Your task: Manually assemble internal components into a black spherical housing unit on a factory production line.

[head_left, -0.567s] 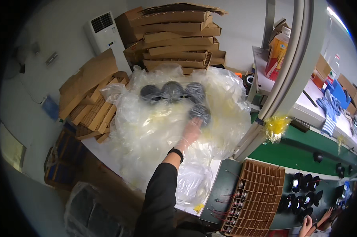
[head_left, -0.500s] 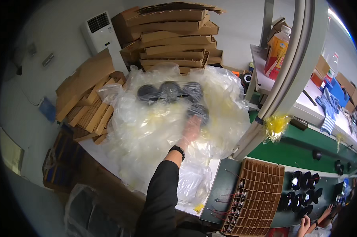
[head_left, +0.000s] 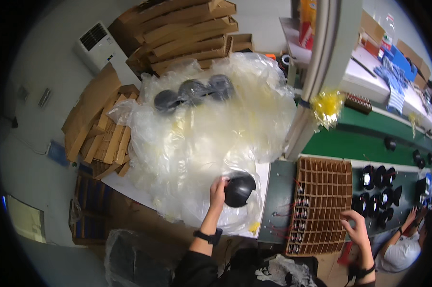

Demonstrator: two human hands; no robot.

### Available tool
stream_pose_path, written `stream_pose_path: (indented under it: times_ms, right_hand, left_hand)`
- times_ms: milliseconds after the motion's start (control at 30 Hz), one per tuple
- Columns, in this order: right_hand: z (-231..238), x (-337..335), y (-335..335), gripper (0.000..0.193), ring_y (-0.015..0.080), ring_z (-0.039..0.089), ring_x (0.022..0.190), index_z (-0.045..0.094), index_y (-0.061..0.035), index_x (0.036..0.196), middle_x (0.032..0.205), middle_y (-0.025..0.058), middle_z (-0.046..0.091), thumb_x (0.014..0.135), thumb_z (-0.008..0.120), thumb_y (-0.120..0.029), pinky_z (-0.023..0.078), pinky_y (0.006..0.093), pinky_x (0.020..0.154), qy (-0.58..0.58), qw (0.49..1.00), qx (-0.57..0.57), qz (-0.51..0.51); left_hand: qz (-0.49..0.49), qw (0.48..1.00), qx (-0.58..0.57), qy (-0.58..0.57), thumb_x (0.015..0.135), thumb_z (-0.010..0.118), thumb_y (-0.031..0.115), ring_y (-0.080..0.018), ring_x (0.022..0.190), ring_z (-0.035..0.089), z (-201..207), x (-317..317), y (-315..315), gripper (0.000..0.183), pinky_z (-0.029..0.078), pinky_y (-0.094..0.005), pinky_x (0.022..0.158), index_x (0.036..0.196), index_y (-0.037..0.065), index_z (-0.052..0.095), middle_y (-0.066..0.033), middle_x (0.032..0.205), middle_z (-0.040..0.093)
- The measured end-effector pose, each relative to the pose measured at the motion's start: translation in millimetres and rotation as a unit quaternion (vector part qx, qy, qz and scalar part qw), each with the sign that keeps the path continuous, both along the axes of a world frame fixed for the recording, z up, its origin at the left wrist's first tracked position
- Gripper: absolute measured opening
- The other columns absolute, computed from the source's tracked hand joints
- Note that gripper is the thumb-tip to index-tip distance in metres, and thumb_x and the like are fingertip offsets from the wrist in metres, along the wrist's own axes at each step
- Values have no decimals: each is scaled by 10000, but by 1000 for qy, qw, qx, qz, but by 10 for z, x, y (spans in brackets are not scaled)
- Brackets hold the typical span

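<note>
My left hand [head_left: 218, 192], with a dark watch on its wrist, grips the rim of a black dome-shaped shell [head_left: 240, 190] that has a notch in its lower edge. The shell is over the near right part of a big heap of clear plastic bags [head_left: 201, 143]. Three more black shells [head_left: 193, 91] lie in a row at the heap's far side, partly under film. My right hand [head_left: 355, 227], its fingers bent and apart with nothing visible in them, is beside the right edge of a brown divided cardboard tray [head_left: 325, 205]. Small wired parts [head_left: 299, 215] sit along the tray's left cells.
Folded cardboard dividers [head_left: 187, 38] are stacked behind the heap, with more cardboard [head_left: 103, 138] at left. A grey post [head_left: 316, 81] stands between heap and shelf. Black cups [head_left: 376, 201] rest on the green bench. At far right, a co-worker's hand [head_left: 409, 219] is by the bench.
My left hand has drawn one black shell from the far group toward me, to the heap's near right. My right hand has shifted left, nearer the tray. The view has tilted down.
</note>
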State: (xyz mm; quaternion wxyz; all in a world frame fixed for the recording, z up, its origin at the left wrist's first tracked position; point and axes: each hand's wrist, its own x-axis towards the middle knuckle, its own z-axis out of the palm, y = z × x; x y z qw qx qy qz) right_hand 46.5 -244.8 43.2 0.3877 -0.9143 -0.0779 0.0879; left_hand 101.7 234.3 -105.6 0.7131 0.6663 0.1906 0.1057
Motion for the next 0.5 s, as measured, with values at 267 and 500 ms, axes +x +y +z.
stream_pose_path:
  times_ms: [267,500]
  right_hand:
    - [373,254,1229,385,275,615,969,567,1,1113,1052,149,607,786,717,-134,495,350,854,-16,957,174,231]
    - [215,-34,1456,1030,304,318,1326,128,-1,1452,1420,232,307,727,785,-322,244,388,1101,74,906,383,165]
  left_hand:
    - [-1,989,-93,-116,948,483,325,-123,862,540,895,-1010,-955,341,421,-269,797,1103,22,501,-54,937,593]
    - [-101,930,218,-280,965,391,410,-196,1023,506,1380,-1122,-1517,501,346,-349,964,1211,-26,376,-139,1004,580]
